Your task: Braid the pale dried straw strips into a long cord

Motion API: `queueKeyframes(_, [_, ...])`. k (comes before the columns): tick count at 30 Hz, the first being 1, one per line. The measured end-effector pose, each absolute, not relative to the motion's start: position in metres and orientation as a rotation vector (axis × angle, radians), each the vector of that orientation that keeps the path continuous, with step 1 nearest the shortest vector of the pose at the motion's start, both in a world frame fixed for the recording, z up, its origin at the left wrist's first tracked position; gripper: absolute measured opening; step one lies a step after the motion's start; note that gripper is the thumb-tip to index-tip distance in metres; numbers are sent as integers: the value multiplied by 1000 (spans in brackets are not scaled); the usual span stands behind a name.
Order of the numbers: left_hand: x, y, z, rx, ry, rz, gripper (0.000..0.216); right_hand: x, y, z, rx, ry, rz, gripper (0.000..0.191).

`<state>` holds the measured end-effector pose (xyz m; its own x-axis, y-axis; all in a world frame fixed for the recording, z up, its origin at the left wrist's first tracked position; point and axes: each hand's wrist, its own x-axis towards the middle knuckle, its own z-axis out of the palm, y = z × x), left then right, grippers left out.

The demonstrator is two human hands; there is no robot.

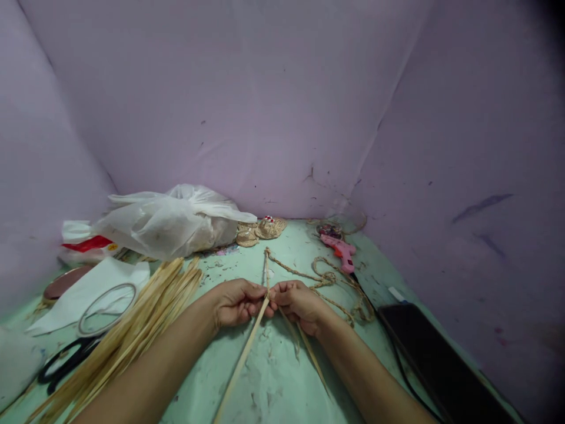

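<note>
Left hand (pixel 236 303) and right hand (pixel 296 301) — both pinched shut on straw strips (pixel 247 347) where a braided cord (pixel 309 274) begins — above the green table (pixel 269 383).

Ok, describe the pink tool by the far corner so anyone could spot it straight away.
Start at the pale green table and follow it toward the back right corner. Just past the loose coil of braided straw cord lies the pink glue gun. It is the only pink, hard plastic thing there; its neighbours are straw-coloured.
</note>
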<state>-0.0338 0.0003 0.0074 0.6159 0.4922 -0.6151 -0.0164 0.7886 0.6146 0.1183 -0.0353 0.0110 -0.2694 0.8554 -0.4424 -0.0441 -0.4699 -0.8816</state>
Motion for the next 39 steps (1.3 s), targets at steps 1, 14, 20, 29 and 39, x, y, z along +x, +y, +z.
queueKeyframes(1, [-32,-2,10,598,903,302,16,118,-35,11,-1337,-1043,1809,13])
queueKeyframes(14, [-20,-17,21,1012,1160,392,13,123,-38,10,-1254,-1056,1779,12])
queueKeyframes(20, [-21,-14,18,1041,1187,351,14,120,-38,8,-1254,-1124,1702,10])
queueKeyframes(29, [-23,-14,20,1110,1119,323,6,121,-35,2,-1347,-1244,1597,3])
queueKeyframes(39, [-18,-14,6,1573,1399,291,14,117,-31,-18,-1513,-1586,1273,4])
